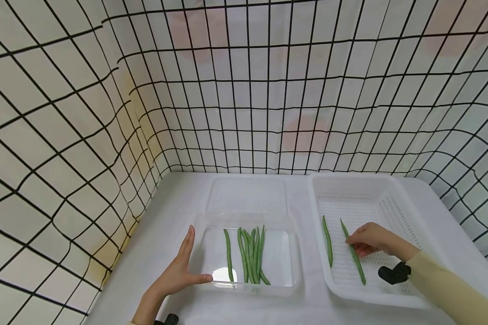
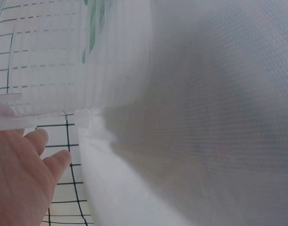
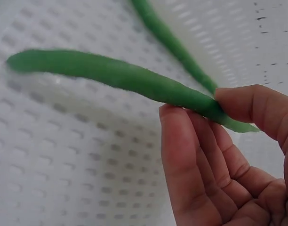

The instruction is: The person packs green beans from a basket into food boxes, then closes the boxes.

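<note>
My right hand (image 1: pixel 372 240) pinches a green bean (image 1: pixel 355 259) between thumb and fingers over the white perforated basket (image 1: pixel 390 299). The right wrist view shows this held bean (image 3: pixel 106 73) close up, with a second bean (image 3: pixel 174 44) behind it. That second bean (image 1: pixel 327 241) lies along the basket's left side. My left hand (image 1: pixel 175 273) is at the left side of a clear plastic container (image 1: pixel 294 253), fingers straight and thumb at its near left corner. Inside the container lie several green beans (image 1: pixel 252 255), one apart on the left.
A clear flat lid (image 1: pixel 246 194) lies behind the container on the white-covered table (image 1: pixel 154 253). Black wire grid panels (image 1: pixel 260 108) backed with pale cloth stand behind and at both sides. Black wrist devices (image 1: pixel 394 273) sit at both wrists.
</note>
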{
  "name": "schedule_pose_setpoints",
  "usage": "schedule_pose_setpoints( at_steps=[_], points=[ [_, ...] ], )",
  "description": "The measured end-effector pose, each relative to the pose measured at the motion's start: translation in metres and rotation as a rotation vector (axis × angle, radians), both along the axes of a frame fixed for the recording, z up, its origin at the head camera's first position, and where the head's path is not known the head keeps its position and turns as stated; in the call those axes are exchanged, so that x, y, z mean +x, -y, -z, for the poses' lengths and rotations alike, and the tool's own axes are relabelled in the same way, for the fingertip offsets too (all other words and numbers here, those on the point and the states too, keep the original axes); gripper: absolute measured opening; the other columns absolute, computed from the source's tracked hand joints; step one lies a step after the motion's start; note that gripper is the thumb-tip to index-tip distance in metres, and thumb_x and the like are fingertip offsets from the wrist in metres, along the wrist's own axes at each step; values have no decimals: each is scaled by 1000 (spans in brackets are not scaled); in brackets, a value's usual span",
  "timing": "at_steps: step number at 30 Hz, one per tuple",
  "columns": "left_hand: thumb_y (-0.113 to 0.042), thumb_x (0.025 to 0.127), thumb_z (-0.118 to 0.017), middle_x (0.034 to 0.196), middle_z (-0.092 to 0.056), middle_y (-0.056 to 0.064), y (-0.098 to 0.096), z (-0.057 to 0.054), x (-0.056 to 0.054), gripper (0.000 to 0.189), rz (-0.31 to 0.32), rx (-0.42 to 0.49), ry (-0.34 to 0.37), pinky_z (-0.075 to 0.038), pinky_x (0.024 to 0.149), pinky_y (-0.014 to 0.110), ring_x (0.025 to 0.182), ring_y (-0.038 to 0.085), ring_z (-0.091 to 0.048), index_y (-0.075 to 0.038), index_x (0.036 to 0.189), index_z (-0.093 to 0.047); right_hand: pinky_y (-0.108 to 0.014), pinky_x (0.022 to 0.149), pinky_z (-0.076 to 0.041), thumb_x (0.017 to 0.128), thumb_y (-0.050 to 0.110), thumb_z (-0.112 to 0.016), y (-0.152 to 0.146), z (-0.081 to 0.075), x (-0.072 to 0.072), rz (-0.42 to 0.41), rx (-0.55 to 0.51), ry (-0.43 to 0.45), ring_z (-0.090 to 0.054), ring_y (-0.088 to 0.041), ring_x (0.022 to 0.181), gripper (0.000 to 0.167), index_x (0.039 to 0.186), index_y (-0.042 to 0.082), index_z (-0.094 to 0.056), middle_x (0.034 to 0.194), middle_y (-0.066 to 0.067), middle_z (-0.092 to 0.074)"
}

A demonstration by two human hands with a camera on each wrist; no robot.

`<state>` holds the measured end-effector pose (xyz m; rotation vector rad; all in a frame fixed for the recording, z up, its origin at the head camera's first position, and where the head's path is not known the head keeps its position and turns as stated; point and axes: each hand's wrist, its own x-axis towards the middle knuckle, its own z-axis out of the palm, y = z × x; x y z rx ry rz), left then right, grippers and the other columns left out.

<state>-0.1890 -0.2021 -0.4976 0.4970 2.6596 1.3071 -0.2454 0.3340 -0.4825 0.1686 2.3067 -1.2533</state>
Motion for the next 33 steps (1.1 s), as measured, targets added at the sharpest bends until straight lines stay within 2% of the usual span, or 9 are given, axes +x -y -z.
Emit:
schedule_pose_setpoints(
  at_steps=[8,13,18,25,33],
  points=[
    [-37,66,-87,157,12,4,0,0,0,132,0,10,1,-16,103,64,141,33,1,-24,151,13,-30,65,-55,90,17,-64,5,-21,-9,27,-161,9,-65,-17,66,26,96,-9,-65,75,-8,-65],
    [-37,66,-87,157,13,2,0,0,0,132,-1,13,13,-16,103,64,141,32,2,-27,151,14,-30,68,-55,91,20,-65,15,-35,-11,21,-236,0,-66,-16,69,27,97,-5,-68,78,-8,-67],
    [-37,66,-87,157,13,1,-1,-1,1,132,-3,8,15,-16,104,63,141,31,1,-27,151,13,-29,70,-54,92,20,-63,28,-49,-13,2,-358,8,-65,-13,70,23,97,-2,-69,80,-6,-67],
    [-37,66,-87,157,13,2,0,-1,0,132,-5,10,5,-16,103,64,141,32,1,-27,151,13,-28,71,-54,93,16,-62,65,-60,-14,-42,-492,37,-64,-10,69,20,97,-2,-69,78,-5,-66],
    [-36,66,-87,157,11,4,-1,0,1,132,-4,24,10,-15,104,64,141,31,1,-28,151,13,-27,68,-54,89,16,-67,118,-59,-15,-31,-506,67,-63,-11,64,18,93,-1,-68,73,-6,-64]
  ],
)
